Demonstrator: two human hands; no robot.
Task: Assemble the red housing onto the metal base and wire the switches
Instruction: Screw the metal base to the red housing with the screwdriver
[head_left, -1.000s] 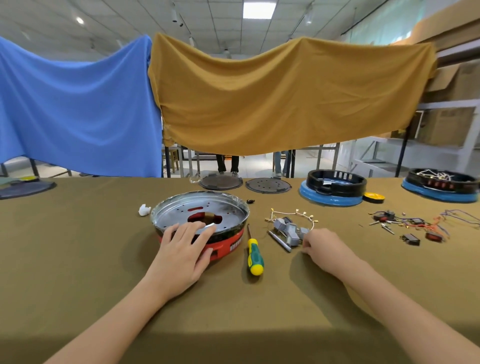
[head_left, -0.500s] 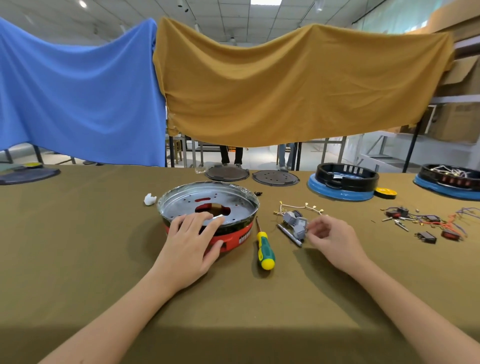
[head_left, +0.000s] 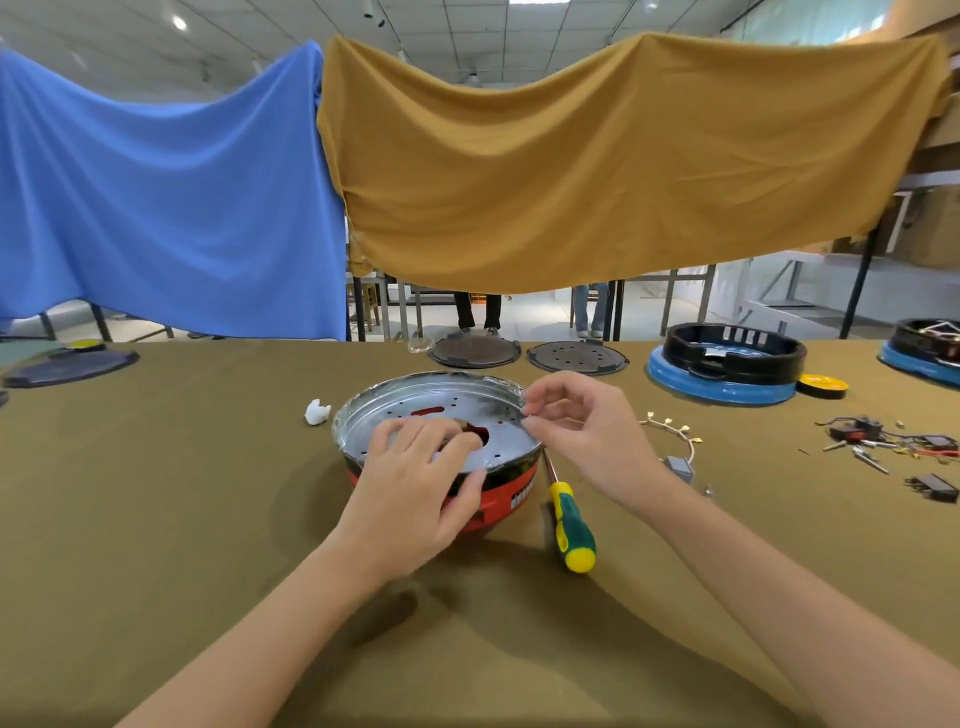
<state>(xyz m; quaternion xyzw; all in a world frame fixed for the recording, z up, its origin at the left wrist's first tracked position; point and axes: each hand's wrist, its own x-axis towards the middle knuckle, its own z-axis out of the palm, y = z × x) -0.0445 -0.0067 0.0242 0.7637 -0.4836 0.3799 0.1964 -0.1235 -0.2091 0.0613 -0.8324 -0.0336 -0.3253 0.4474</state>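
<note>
**Right hand leaves the parts pile and comes over the metal base**

A person's right hand (head_left: 582, 436), which a second ago was picking among the grey switches and wire on the desk, now hovers at the right rim of the metal base (head_left: 441, 410), thumb and forefinger pinched close together. Whatever sits between them is too small to make out; it may be a screw or a small fitting, or nothing at all. The left hand (head_left: 415, 483) has stayed where it was, fingers spread flat across the near side of the base and the thumb hooked down over the edge onto the red housing (head_left: 506, 501), pressing the two parts together. The base sits on top of the housing, open face up, near the middle of the desk (head_left: 156, 519).

Judging by the move, the sorting of small parts is over for now and a fastening step at the rim is about to begin; the wiring appears not yet started. A screwdriver (head_left: 569, 519) with a green and yellow handle lies just beside the housing, under the right wrist, within easy reach. One grey switch (head_left: 678, 464) and a loop of pale wire with terminals (head_left: 675, 428) remain on the desk to the right of the hand. Farther right lie loose dark switches with red wires (head_left: 883, 444), and beyond them blue-and-black housings (head_left: 727, 364) wait at the back edge.
</note>
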